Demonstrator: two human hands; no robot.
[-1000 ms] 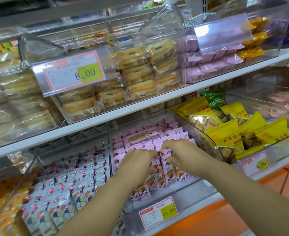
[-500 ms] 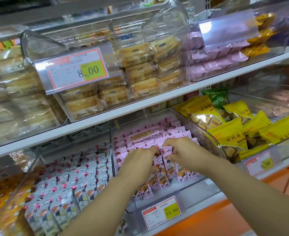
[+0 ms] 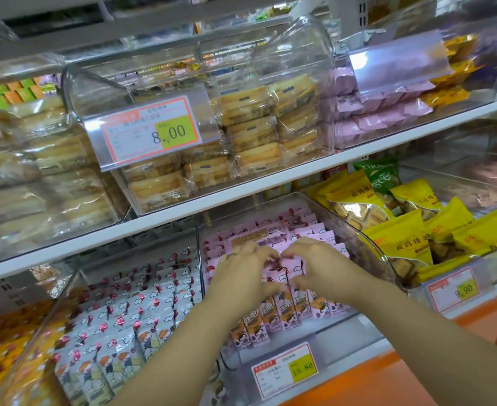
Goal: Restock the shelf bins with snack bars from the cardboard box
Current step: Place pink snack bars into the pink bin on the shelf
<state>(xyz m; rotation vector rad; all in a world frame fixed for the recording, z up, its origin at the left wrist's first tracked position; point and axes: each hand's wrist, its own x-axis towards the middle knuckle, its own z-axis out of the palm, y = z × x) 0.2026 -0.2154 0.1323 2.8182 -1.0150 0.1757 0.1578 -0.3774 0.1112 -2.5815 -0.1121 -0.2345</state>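
Moved: left hand [image 3: 241, 272], right hand [image 3: 322, 266] deeper into clear bin [image 3: 358, 326].
Fingers of both pinch pink snack bars [image 3: 289, 265].

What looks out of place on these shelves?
One green bag stands among the yellow bags in the right-hand lower bin, the only one of its colour there. Nothing looks spilled or damaged.

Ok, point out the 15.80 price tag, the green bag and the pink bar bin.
15.80 price tag [image 3: 285, 369]: head view, centre of the label.
green bag [image 3: 380, 178]: head view, its printed front.
pink bar bin [image 3: 344, 326]: head view, bare floor near its front.
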